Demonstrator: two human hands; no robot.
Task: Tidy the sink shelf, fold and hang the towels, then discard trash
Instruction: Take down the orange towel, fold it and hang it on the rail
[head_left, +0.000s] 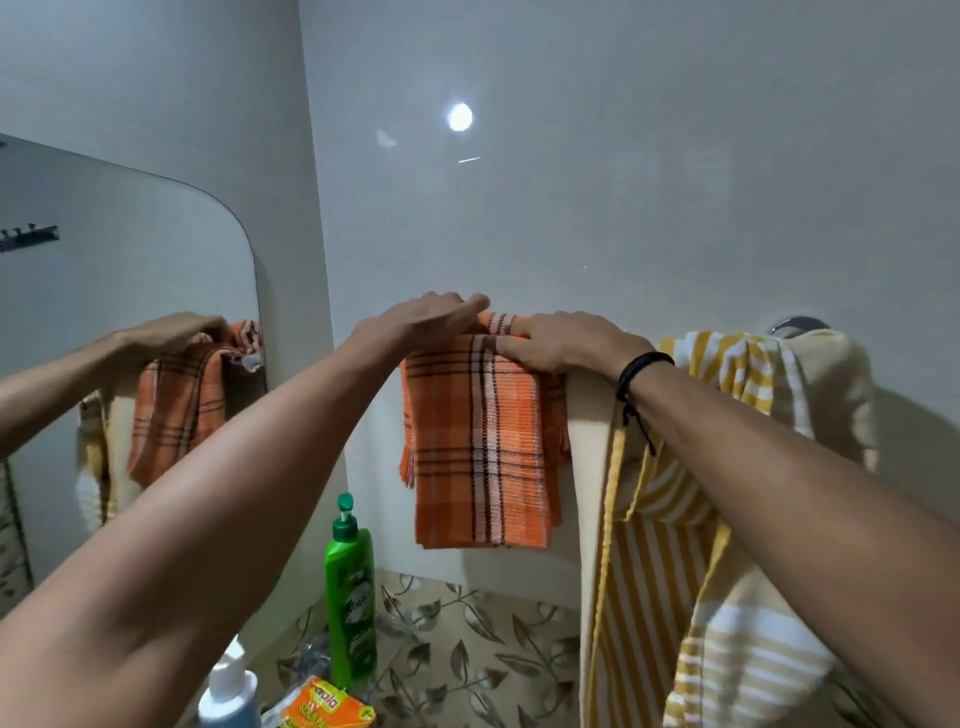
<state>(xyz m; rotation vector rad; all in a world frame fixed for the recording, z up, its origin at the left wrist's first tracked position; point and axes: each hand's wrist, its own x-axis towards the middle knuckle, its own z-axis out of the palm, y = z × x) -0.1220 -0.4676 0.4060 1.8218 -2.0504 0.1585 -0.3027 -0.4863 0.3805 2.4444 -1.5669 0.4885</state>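
Both my forearms fill the near view, reaching up and forward to the towel rail. Under my hands hangs one folded orange plaid towel (480, 441), draped over the rail with its long axis running straight down from my fingers. My left hand (431, 319) lies flat and released across the top of the fold, fingers extended to the right. My right hand (566, 343), with a black cord at the wrist, presses just beside it, fingertips curled onto the towel's upper edge, pinning rather than clenching. The two hands nearly touch, and both sit on the fold, so neither is nearer. Straightening it, I judge, means smoothing downward. Right of my right hand one yellow striped towel (727, 467) hangs bunched and unfolded, probably next. Below my left arm stand one green pump bottle (350, 592), one white pump bottle (228, 686) and one orange packet (324, 706). One mirror (130, 312) lies left.
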